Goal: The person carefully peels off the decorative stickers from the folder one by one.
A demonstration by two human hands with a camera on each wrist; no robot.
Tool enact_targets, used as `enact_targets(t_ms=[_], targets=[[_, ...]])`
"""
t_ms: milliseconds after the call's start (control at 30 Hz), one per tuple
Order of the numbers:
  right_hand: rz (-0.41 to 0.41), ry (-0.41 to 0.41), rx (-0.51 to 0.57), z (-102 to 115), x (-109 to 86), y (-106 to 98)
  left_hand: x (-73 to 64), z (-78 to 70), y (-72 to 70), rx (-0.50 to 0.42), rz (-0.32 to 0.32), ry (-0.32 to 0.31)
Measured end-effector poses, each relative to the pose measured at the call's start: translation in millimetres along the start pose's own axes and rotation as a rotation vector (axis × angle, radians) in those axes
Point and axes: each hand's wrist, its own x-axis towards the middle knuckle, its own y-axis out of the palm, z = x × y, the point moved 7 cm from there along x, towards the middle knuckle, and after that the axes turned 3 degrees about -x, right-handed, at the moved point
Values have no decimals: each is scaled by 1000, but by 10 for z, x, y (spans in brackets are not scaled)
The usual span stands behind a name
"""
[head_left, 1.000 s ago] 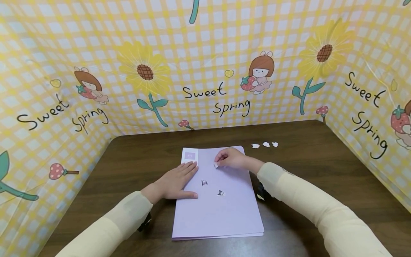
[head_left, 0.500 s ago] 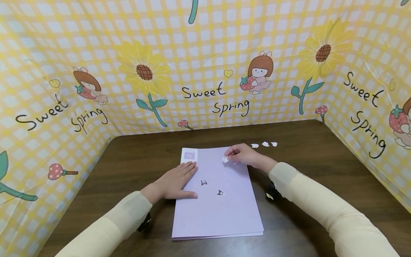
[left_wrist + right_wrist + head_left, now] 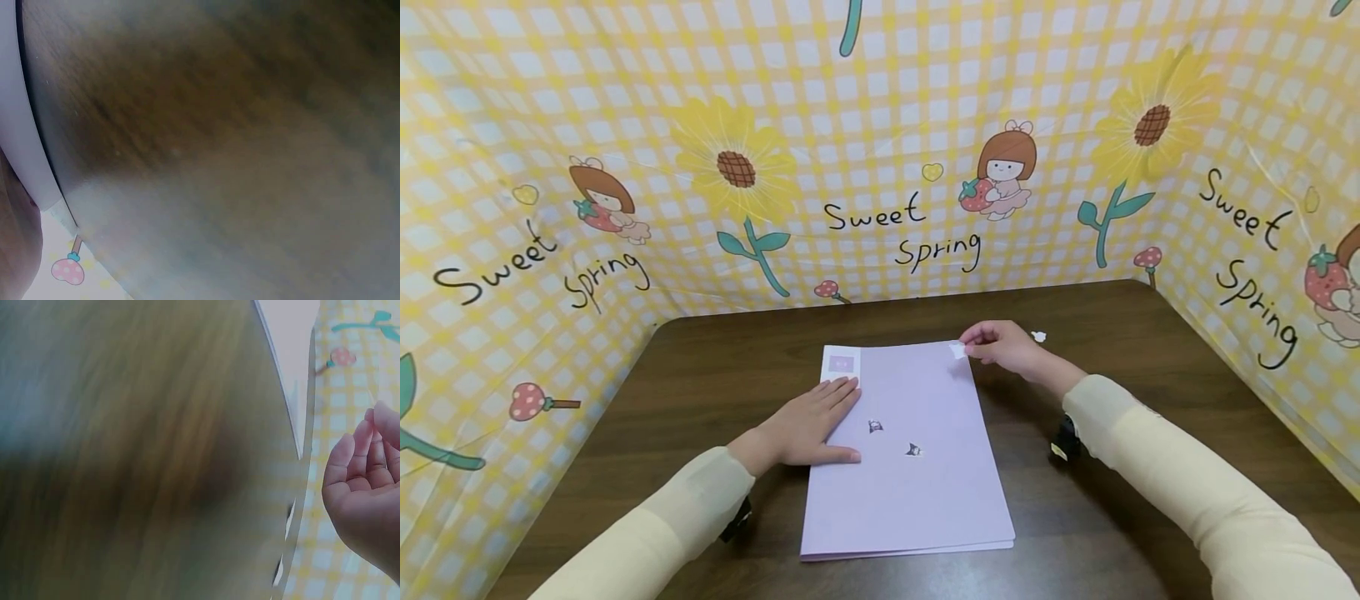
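Observation:
A lilac folder [image 3: 925,508] lies on the dark wooden table. My left hand [image 3: 805,425] rests flat on its left side with fingers spread. To the right of that hand, two small dark-and-white cartoon stickers [image 3: 913,450] sit on the cover. Between thumb and fingertips my right hand [image 3: 1011,346] pinches a small white paper piece [image 3: 957,350], which overlaps the folder's top right corner. In the right wrist view the right hand [image 3: 365,487] shows its curled fingers, with a thin sliver of the paper [image 3: 371,397] at the tips.
At the back right, a white paper cut-out [image 3: 1038,337] lies on the table beyond my right hand; more cut-outs [image 3: 278,570] show in the right wrist view. A white label [image 3: 842,353] marks the folder's top left corner. Yellow checked cloth [image 3: 880,150] stands around the table's back and sides.
My right hand has moved right and away from me, from over the folder's upper middle to its top right corner, carrying the white paper piece. My left hand has stayed in place.

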Motion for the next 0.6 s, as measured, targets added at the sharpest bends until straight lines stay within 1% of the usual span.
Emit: enact_targets(t_ms=[233,367,600], targets=[[-90,59,24,-147,-81,-353,3,19,12,-3,-5,-2],[-136,70,34,-212,-131,-540,-4,15,5,-10,-6,-4],[-191,99,37,-376,-250,-879,-10,6,12,-18,4,-4]])
